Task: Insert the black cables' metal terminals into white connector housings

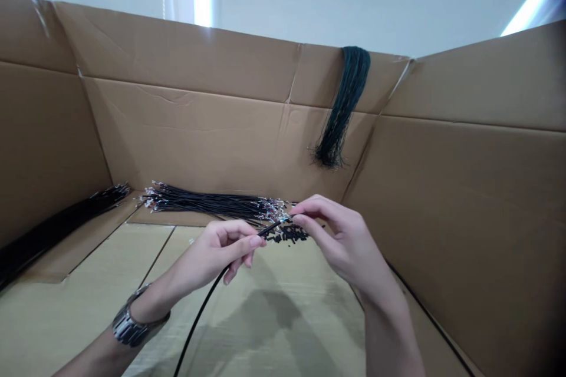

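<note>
A black cable [201,312] runs up from the bottom edge into my left hand [232,247], which pinches it between thumb and fingers close to its end. My right hand [338,235] is closed at the cable's far tip, thumb and index finger pressed together there. Between the two hands the cable's end shows a light, whitish part; its detail is too small to tell. Behind my hands lies a bundle of black cables [207,199] with stripped, pale ends. Small black cut pieces [289,234] are scattered just behind the held cable.
Cardboard walls [190,129] surround the work surface [247,330] at the back and both sides. A bunch of dark green wires [347,100] hangs over the back wall. Another bundle of long black cables [57,230] lies along the left wall.
</note>
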Motion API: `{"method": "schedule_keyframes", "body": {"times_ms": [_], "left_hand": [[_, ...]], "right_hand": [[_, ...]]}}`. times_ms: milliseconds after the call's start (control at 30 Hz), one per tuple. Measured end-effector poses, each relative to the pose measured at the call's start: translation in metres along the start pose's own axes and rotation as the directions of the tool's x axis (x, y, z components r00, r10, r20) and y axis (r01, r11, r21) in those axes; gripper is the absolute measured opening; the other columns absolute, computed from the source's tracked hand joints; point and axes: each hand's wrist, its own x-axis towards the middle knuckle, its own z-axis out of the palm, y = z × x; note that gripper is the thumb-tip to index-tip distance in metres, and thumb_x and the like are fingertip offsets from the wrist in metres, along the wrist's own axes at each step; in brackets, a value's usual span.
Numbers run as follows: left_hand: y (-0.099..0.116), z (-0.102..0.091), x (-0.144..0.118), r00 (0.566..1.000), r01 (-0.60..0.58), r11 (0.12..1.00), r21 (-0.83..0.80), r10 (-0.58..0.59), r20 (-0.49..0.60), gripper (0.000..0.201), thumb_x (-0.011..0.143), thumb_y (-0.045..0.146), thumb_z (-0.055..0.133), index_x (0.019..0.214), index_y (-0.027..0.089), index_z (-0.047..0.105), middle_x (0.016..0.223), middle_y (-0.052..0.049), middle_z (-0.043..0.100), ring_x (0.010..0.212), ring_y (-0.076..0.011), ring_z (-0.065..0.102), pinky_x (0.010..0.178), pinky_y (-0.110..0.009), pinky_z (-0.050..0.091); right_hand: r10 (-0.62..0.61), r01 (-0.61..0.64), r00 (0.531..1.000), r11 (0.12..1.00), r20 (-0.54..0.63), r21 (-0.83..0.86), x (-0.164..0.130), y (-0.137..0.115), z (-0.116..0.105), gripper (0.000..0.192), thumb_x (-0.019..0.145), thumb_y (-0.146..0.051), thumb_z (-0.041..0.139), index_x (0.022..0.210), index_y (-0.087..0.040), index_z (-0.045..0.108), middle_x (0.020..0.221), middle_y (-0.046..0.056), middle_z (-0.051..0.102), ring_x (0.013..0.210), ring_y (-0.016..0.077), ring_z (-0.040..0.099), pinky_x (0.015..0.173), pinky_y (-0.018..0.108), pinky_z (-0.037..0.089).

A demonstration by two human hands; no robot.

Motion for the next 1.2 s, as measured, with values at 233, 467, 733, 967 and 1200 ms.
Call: {"method": "schedule_keyframes", "body": {"times_ms": [233,467,733,967,1200], "left_hand": [[0.007,0.006,-0.005,0.997,-0.025,0.963,0.268,0.042,-0.059,0.037,0.09,0.049,0.058,0.092,0.015,0.071,0.064,0.002,0.056,0.046,-0.0061,0.039,0.041,-0.018,0.028],[0.006,0.008,-0.01,0.989,-0.119,0.903,0.412,0.144,-0.028,0.031,0.094,0.042,0.055,0.086,0.016,0.071,0.068,0.0,0.06,0.061,-0.0105,0.047,0.054,-0.021,0.034],[0.001,0.008,-0.004,0.992,-0.081,0.926,0.368,0.112,-0.062,0.03,0.094,0.044,0.055,0.103,0.018,0.068,0.069,0.001,0.064,0.053,-0.0093,0.046,0.047,-0.019,0.037],[-0.009,0.019,-0.002,0.977,-0.21,0.959,0.193,0.211,0.014,0.032,0.098,0.042,0.048,0.084,0.015,0.061,0.069,0.0,0.062,0.048,-0.0066,0.05,0.046,-0.017,0.041],[-0.025,0.035,-0.009,0.943,-0.239,0.907,0.347,0.132,0.304,0.031,0.095,0.042,0.054,0.083,0.019,0.071,0.079,-0.003,0.071,0.068,-0.014,0.065,0.063,-0.023,0.047]], "right_hand": [[-0.019,0.005,0.982,0.997,0.19,0.075,0.001,-0.001,-0.008,0.011,0.093,-0.024,0.061,0.089,-0.021,0.071,0.089,0.001,0.071,0.085,0.0146,0.064,0.077,0.026,0.047],[0.021,-0.03,0.953,0.999,0.301,0.024,0.002,-0.003,0.001,0.028,0.096,-0.03,0.058,0.072,-0.019,0.068,0.07,-0.002,0.066,0.066,0.0101,0.057,0.066,0.024,0.04],[0.12,-0.122,0.956,0.993,0.267,-0.01,0.003,0.005,-0.006,0.033,0.095,-0.04,0.056,0.071,-0.018,0.061,0.069,-0.003,0.06,0.065,0.0103,0.05,0.061,0.024,0.036],[-0.074,0.045,0.98,0.987,0.184,0.156,0.003,-0.005,0.013,0.028,0.093,-0.026,0.06,0.067,-0.017,0.065,0.065,-0.002,0.062,0.061,0.0093,0.053,0.06,0.024,0.039],[0.161,0.191,0.843,0.804,-0.514,0.564,0.004,0.013,-0.021,0.025,0.083,-0.02,0.063,0.058,-0.023,0.058,0.055,-0.003,0.047,0.053,0.013,0.048,0.048,0.029,0.034]]}}
